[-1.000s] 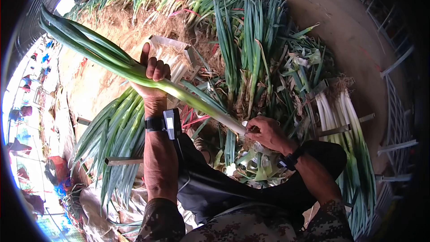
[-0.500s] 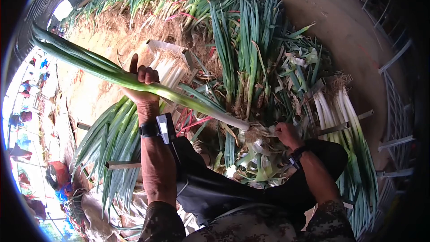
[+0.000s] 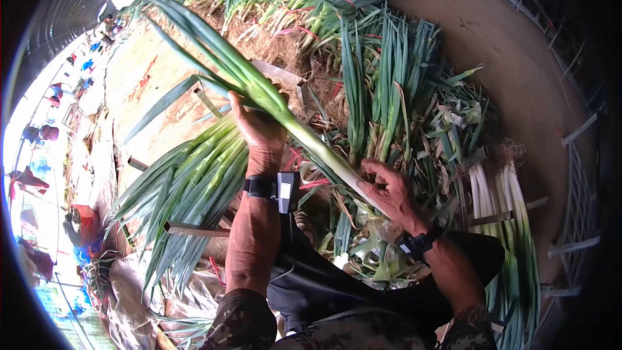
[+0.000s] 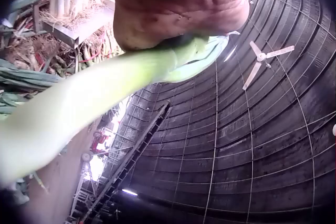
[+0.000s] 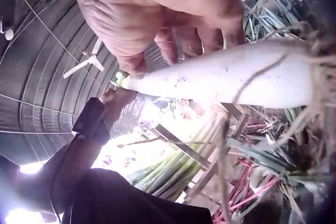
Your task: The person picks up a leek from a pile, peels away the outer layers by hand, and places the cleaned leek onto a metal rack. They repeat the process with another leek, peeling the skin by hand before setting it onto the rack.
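Observation:
One long green onion (image 3: 311, 141) slants across in front of me, its leaves up to the left and its white end low on the right. My left hand (image 3: 260, 131) holds it just below the leaves, thumb raised beside it and most of the fingers hidden behind. Lower down, my right hand (image 3: 392, 196) pinches the white stalk (image 5: 252, 74), thumb against it and fingers bent behind it in the right wrist view. Stringy roots (image 5: 315, 85) hang from its end. The left wrist view shows the heel of my left hand (image 4: 178, 11) over the stalk.
Green onions lie on metal racks to my left (image 3: 201, 168) and right (image 3: 499, 207). Ahead stand untrimmed bunches (image 3: 395, 91), with stripped leaves (image 3: 389, 253) heaped below them. More bundles line the back. A metal rack bar (image 3: 194, 229) juts out near my left forearm.
The green onion's leaves have swung right and up, and my left hand has moved right. My right hand was at the root end, then off it to the right; now it is on the white stalk.

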{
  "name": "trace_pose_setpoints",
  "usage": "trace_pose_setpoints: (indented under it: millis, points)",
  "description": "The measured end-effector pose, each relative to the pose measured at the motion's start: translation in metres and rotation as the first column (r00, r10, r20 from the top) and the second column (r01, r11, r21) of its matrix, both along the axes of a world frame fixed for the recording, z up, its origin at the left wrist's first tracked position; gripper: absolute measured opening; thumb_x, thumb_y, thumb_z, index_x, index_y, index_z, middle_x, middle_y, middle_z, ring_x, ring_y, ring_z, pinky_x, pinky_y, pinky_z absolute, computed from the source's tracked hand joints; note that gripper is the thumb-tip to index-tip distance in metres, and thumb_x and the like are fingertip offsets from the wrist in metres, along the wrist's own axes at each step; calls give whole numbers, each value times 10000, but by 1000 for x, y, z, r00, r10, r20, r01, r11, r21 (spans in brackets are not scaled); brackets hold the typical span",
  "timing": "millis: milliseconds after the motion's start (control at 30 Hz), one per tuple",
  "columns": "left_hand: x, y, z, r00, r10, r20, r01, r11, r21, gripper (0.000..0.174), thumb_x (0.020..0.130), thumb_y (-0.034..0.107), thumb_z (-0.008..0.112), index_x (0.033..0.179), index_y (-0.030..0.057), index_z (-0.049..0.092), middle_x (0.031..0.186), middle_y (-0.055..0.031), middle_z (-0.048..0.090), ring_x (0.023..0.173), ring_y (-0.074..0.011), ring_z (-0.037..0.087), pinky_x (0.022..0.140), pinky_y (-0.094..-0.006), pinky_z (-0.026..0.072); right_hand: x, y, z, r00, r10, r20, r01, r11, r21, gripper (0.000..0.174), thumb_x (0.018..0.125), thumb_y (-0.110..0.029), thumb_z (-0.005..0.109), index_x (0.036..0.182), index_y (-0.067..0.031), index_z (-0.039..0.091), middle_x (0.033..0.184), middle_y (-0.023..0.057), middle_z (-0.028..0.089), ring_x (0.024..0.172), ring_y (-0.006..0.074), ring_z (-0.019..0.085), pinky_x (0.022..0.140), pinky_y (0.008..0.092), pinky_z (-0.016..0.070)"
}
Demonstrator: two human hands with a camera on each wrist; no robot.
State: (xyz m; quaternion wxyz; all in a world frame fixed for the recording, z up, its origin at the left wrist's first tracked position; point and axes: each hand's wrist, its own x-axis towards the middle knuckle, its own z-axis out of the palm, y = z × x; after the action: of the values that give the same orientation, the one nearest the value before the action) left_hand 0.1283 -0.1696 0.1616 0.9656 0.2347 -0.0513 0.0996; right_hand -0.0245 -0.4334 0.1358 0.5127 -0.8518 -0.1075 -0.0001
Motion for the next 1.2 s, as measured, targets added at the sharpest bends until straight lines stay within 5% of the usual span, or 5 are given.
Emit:
trace_pose_setpoints:
  millis: [100,300,533,700,1200]
  points:
    - [-3,-7,2,995,-89,46,90,995,-33,603,965,589,472,1242,64,577,1067,-127,680,971,-300,655,872,-498,514,-1,11,-7,974,105,-199,-24,928,371,562,913,-282,714,1333,44,530,1260,178,641,1062,214,676,852,327,577]
    - [-10,-19,16,915,-349,204,365,930,-43,514,975,428,529,1303,32,545,1300,-178,591,1198,-362,564,1027,-506,445,-5,-3,-15,937,114,-330,7,939,345,466,925,-303,681,1253,20,610,884,53,699,752,101,676,588,246,506]
    - [-29,-38,23,938,-323,123,271,908,321,465,958,167,628,1395,93,486,1264,-120,606,1157,-276,589,994,-468,488,-17,-17,2,864,163,-476,31,927,374,353,955,-258,600,1194,-5,662,881,44,697,792,90,638,686,248,530]
    - [-41,-59,26,942,-313,120,233,869,437,657,904,86,701,1477,131,381,1205,-102,626,1065,-216,624,916,-399,531,14,-13,4,997,-45,-66,55,984,169,418,933,-274,669,1237,10,624,1056,129,728,931,165,710,718,294,571]
    - [-50,-96,3,919,-338,204,108,712,693,801,817,-14,777,1467,134,333,1240,-96,601,1083,-173,601,931,-339,512,50,-5,2,955,-73,-289,196,884,424,103,881,-110,632,901,-9,644,784,-6,605,661,84,596,559,264,557]
